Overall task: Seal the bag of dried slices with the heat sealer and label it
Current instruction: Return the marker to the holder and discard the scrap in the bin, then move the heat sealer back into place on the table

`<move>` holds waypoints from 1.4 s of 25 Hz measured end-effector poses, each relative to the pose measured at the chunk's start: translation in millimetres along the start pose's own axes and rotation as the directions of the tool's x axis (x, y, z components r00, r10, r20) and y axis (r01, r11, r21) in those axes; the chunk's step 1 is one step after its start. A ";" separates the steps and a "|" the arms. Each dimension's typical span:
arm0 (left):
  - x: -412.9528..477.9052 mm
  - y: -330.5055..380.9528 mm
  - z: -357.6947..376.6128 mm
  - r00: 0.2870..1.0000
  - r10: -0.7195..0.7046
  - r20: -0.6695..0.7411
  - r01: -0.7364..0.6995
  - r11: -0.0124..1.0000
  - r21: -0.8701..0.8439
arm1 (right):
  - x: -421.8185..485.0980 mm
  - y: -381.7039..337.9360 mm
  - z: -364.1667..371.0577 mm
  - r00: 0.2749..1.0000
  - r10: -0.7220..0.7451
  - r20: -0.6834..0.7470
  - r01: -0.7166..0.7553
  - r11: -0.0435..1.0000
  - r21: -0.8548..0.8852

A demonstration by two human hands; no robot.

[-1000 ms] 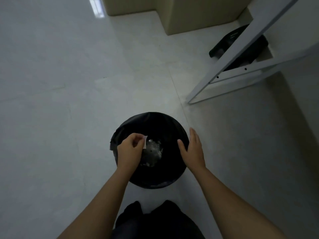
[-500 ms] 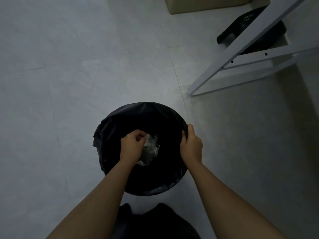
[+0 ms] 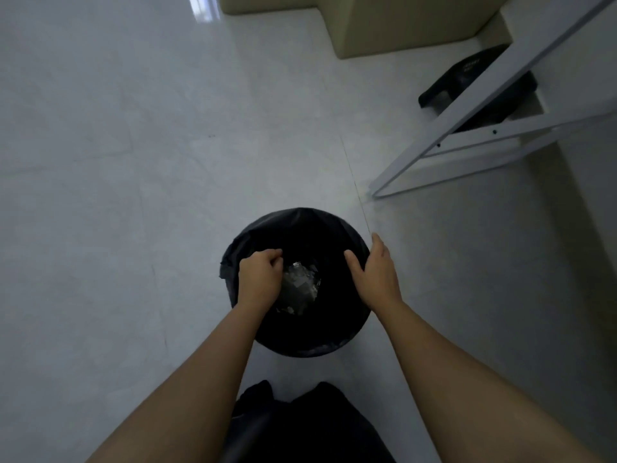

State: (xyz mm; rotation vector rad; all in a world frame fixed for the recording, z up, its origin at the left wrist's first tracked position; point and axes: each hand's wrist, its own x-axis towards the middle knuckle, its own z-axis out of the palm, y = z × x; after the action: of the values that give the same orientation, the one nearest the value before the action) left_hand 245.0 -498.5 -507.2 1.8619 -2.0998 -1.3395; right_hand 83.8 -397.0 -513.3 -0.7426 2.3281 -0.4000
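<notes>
A round bin with a black liner (image 3: 302, 213) stands on the pale tiled floor just in front of me. Crumpled clear plastic scraps (image 3: 300, 285) lie at its bottom. My left hand (image 3: 260, 279) hovers over the bin's left half, fingers curled into a fist, and no scrap shows in it. My right hand (image 3: 377, 272) rests at the bin's right rim, thumb inside, fingers stretched along the outside. The bag of dried slices, the heat sealer and the label are out of view.
A white metal table frame (image 3: 467, 108) slants down to the floor at the right, with a black object (image 3: 467, 78) behind it. A beige cabinet base (image 3: 400, 25) stands at the back. My dark trousers (image 3: 300, 422) fill the bottom edge.
The small white scrap pinched in my left hand is no longer visible. My right hand, which gripped the bin's rim half a second ago, has loosened with its fingers straightened.
</notes>
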 end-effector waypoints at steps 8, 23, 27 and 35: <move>-122.7 144.8 -166.4 0.991 0.132 -0.029 -0.133 0.991 -0.008 | -144.2 -149.8 -147.0 0.988 -0.116 -0.097 0.126 0.987 0.101; -363.6 456.9 -209.9 0.688 0.725 -0.028 -0.725 0.684 -0.084 | -357.0 -115.6 -483.4 0.646 0.083 -0.759 0.205 0.939 0.278; -461.1 509.4 -120.6 0.511 0.846 0.152 -0.838 0.530 -0.134 | -443.2 4.7 -524.0 0.471 0.275 -0.838 0.089 0.930 0.356; -671.5 521.7 58.1 0.215 0.867 0.449 -0.896 0.358 -0.262 | -638.3 219.9 -500.9 0.190 0.539 -0.821 -0.210 0.839 0.503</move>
State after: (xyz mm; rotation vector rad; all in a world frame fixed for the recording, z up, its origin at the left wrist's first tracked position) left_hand -11.0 40.4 101.5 -0.0936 -2.6681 -1.4204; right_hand 60.4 205.7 72.2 0.5044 3.2968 -1.1769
